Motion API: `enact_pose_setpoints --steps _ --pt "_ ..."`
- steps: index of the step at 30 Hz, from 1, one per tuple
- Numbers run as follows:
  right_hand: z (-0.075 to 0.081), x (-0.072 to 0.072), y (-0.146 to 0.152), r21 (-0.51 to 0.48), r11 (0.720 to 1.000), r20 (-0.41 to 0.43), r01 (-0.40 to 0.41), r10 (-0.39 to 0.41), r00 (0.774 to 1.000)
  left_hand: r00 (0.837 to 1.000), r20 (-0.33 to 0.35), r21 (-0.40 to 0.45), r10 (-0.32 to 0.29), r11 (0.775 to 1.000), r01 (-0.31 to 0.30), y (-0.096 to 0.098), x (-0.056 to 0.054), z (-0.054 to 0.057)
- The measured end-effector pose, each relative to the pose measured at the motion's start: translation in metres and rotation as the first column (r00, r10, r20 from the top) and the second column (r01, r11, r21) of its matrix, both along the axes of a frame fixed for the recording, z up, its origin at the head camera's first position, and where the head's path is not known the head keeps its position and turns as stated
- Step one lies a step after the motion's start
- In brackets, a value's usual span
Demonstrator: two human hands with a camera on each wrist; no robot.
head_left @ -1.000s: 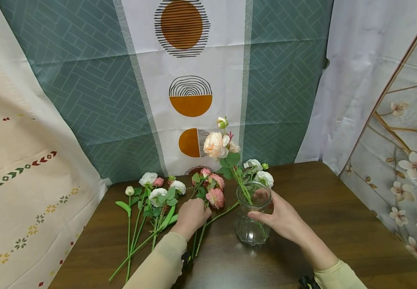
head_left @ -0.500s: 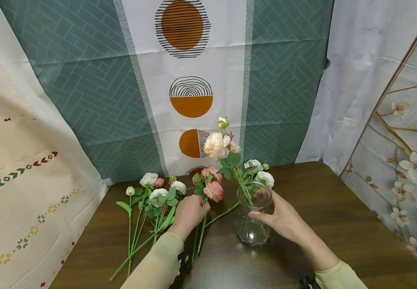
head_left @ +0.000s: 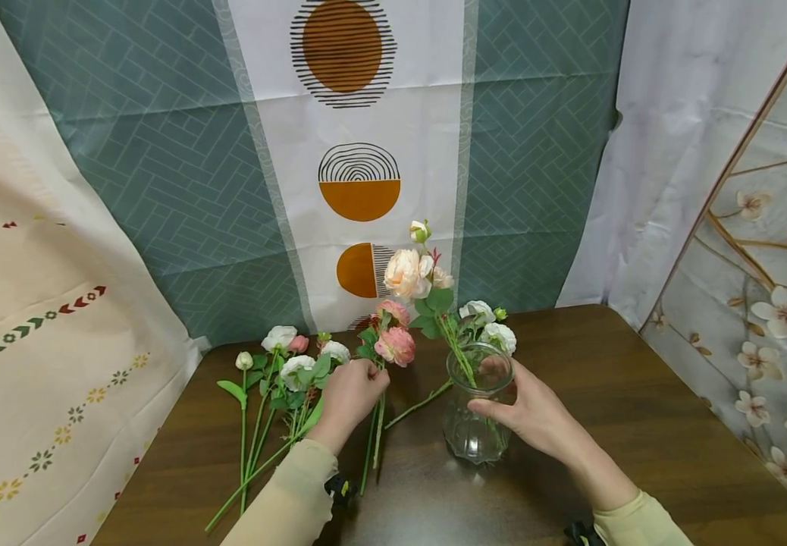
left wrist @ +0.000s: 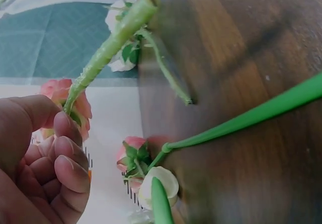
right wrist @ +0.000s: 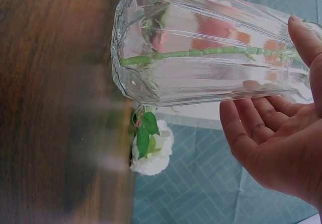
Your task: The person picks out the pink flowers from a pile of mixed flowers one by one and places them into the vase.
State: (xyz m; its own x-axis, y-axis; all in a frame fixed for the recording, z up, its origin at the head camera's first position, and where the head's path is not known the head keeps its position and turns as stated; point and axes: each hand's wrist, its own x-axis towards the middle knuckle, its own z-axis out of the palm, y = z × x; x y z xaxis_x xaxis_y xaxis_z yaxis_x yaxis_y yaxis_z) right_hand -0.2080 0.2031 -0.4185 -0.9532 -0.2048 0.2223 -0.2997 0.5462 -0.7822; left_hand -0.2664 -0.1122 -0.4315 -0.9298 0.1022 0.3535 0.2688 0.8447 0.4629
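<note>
My left hand (head_left: 349, 398) pinches the stem of a pink flower (head_left: 395, 346) between thumb and fingers. The blooms stand above the hand; in the left wrist view the cut end of the green stem (left wrist: 103, 53) points up toward the camera. My right hand (head_left: 535, 413) grips a clear ribbed glass vase (head_left: 474, 444) near its neck, thumb on the near side and fingers behind the glass. The vase stands upright on the table. One peach flower (head_left: 406, 274) leans left out of it, its stem (right wrist: 201, 53) visible through the glass in the right wrist view.
A white flower (head_left: 499, 337) lies behind the vase, its stem (head_left: 421, 403) slanting to the left. Left of my left hand, several white and pink flowers (head_left: 298, 371) and a white bud (head_left: 245, 360) lie on the brown wooden table (head_left: 571, 341). A patterned cloth (head_left: 537, 189) hangs behind.
My left hand has moved slightly left and up, lifting the pink flower so its blooms sit higher. The right hand and the vase stay where they were.
</note>
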Motion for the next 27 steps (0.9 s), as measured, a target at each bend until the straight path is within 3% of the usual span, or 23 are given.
enact_pose_setpoints --steps 5,13,20,27 --pt "0.000 0.000 0.000 0.001 1.000 -0.002 0.000 0.000 1.000 0.999 0.022 0.043 0.049 0.998 -0.050 -0.005 0.000 0.006" --pt "0.000 0.000 0.000 0.013 1.000 -0.003 0.000 0.000 1.000 0.997 0.026 0.123 0.076 0.989 -0.078 -0.013 0.002 0.013" --pt "0.000 -0.001 0.000 0.004 1.000 0.006 0.002 -0.002 1.000 0.998 0.019 0.213 0.067 0.974 -0.070 -0.015 0.011 0.030" --pt "0.000 -0.001 0.000 0.005 1.000 0.005 0.003 -0.004 1.000 0.997 -0.024 0.244 0.074 0.968 -0.066 -0.016 0.018 0.048"
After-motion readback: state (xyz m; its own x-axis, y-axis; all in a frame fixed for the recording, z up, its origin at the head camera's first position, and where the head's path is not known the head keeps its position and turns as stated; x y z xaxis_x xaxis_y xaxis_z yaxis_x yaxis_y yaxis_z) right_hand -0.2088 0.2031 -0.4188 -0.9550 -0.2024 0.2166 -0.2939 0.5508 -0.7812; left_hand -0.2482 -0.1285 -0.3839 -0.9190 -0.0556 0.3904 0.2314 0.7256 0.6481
